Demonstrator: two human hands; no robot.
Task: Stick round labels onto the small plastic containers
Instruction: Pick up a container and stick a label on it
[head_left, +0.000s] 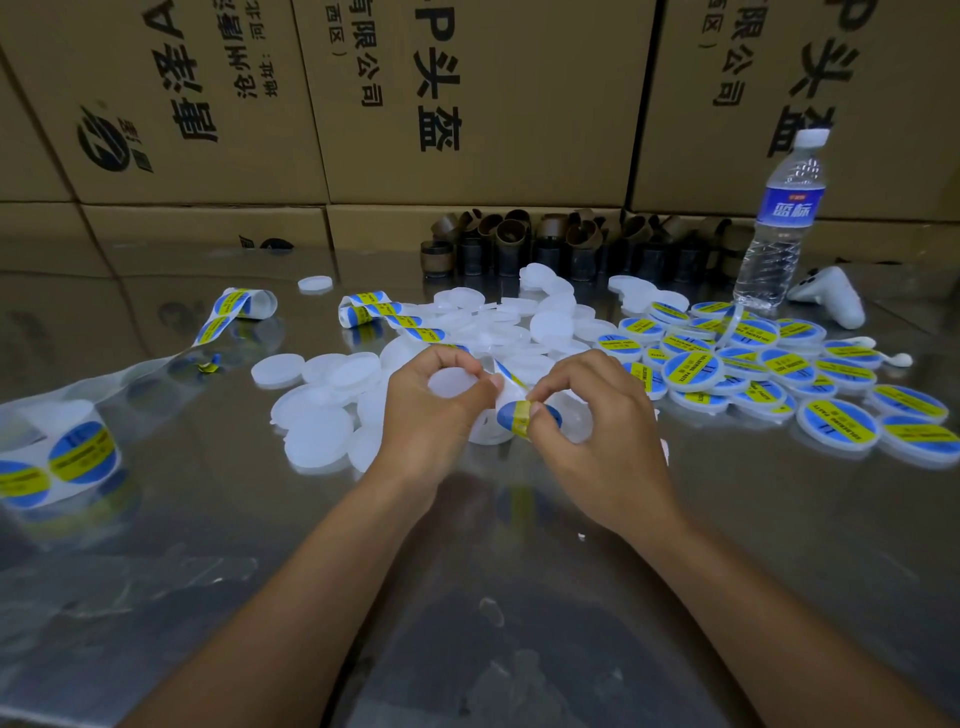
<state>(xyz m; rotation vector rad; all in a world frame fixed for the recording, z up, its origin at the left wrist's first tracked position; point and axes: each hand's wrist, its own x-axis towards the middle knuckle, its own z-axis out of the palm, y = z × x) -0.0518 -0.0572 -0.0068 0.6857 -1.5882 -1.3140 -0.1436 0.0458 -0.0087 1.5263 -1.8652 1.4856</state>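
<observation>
My left hand (434, 410) curls round a plain white round container (451, 383) and holds it above the shiny table. My right hand (587, 421) pinches a round blue-and-yellow label (511, 415) that still hangs on the clear backing strip (506, 375). A pile of unlabelled white containers (332, 410) lies around and behind my hands. Labelled containers (769, 364) are heaped to the right. A roll of labels (57, 457) sits at the left edge, its strip (223, 317) running across the table toward my hands.
A water bottle (779, 223) stands at the back right beside a white controller (831, 296). Several brown cardboard cores (545, 244) cluster at the back. Stacked cardboard boxes (467, 104) wall off the far side. Loose clear backing film (156, 571) lies at the front left.
</observation>
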